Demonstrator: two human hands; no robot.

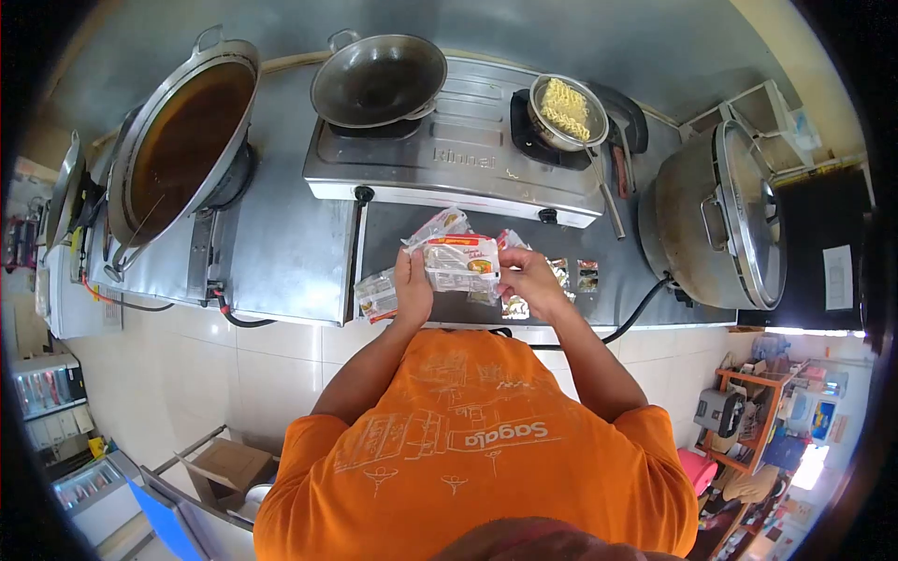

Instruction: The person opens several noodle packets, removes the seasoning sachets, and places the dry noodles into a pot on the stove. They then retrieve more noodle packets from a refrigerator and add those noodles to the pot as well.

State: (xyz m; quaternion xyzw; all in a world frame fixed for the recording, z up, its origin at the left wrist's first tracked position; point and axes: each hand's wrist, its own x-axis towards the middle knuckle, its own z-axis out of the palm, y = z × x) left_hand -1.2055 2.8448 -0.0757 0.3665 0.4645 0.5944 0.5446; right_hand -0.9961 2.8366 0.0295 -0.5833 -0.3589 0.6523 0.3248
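Both hands hold a white and red instant noodle packet point(460, 263) over the steel counter edge. My left hand point(412, 288) grips its left end and my right hand point(529, 279) pinches its right end. More noodle wrappers point(376, 295) and small seasoning sachets point(572, 274) lie on the counter just beyond the hands. On the right burner of the gas stove point(458, 154) sits a small pot holding noodles point(567, 111).
An empty dark wok point(379, 79) sits on the left burner. A large wok of brown liquid point(184, 140) stands at the left and a big lidded steel pot point(720, 217) at the right. Gas hoses point(236, 316) hang off the counter front. Shelves point(748, 425) stand on the floor at right.
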